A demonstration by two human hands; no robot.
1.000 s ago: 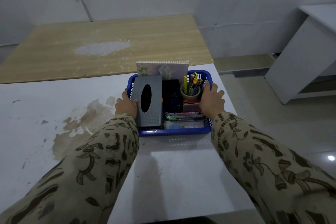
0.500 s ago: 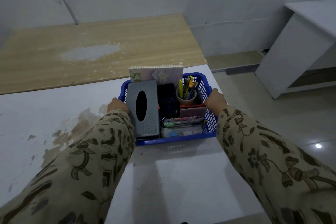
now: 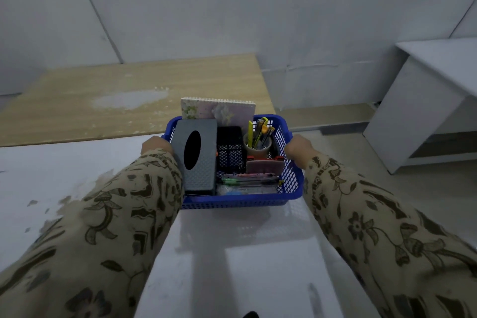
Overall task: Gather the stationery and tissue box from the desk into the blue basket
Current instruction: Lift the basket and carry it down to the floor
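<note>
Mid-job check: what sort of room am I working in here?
Most likely a sparse office or study room. A white desk has a wood-topped table behind it, a second white desk stands to the right, and the blue basket is packed with stationery. The walls are bare.

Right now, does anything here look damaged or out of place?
The white desk has a brownish worn patch beside the left sleeve; the wooden table behind has a pale bare patch. The basket looks tidy.
</note>
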